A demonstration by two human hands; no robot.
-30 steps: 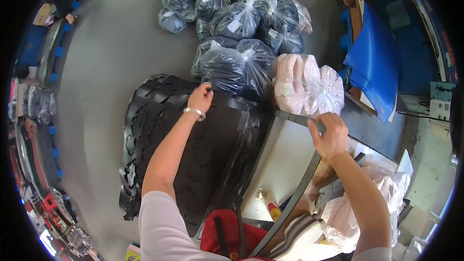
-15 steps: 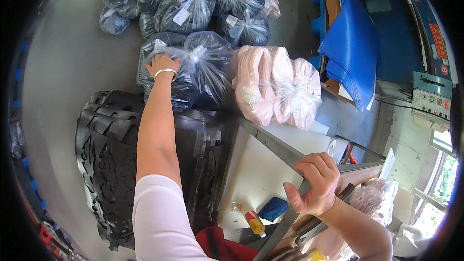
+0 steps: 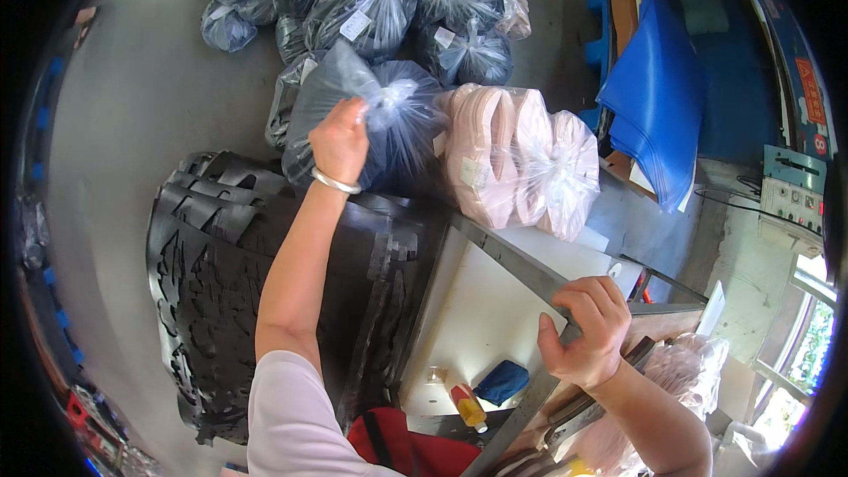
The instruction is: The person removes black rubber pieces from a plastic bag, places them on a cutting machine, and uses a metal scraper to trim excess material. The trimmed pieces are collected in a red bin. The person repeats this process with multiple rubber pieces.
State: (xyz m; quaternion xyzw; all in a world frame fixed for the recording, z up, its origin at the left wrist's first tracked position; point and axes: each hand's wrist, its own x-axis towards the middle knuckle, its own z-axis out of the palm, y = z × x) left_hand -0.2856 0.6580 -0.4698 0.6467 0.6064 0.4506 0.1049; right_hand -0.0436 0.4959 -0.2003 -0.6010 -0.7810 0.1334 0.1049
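Note:
My left hand (image 3: pixel 339 143), with a bangle at the wrist, is closed on the gathered plastic of a clear bag (image 3: pixel 408 137) holding dark contents. The bag's bunched top rises above my fingers. Just right of it stands a clear bag of pale pink, curved pieces (image 3: pixel 495 155). My right hand (image 3: pixel 590 336) rests at the corner of a grey metal frame (image 3: pixel 508 258), its fingers curled over the bar and the thumb sticking up. Below my left forearm lies a large stack of black cut-out sheets (image 3: pixel 221 291).
More knotted bags of dark pieces (image 3: pixel 375 13) are piled on the floor at the far side. Blue sheets (image 3: pixel 654 106) lean at the right, near a control box (image 3: pixel 792 199). Inside the frame, a yellow-red bottle (image 3: pixel 468 408) and a dark blue pouch (image 3: pixel 502 382) lie on a white surface.
My left hand has gone from lying on the bag to gripping its gathered plastic, shifting right and nearer. The plastic is now pulled up. My right hand stays on the frame.

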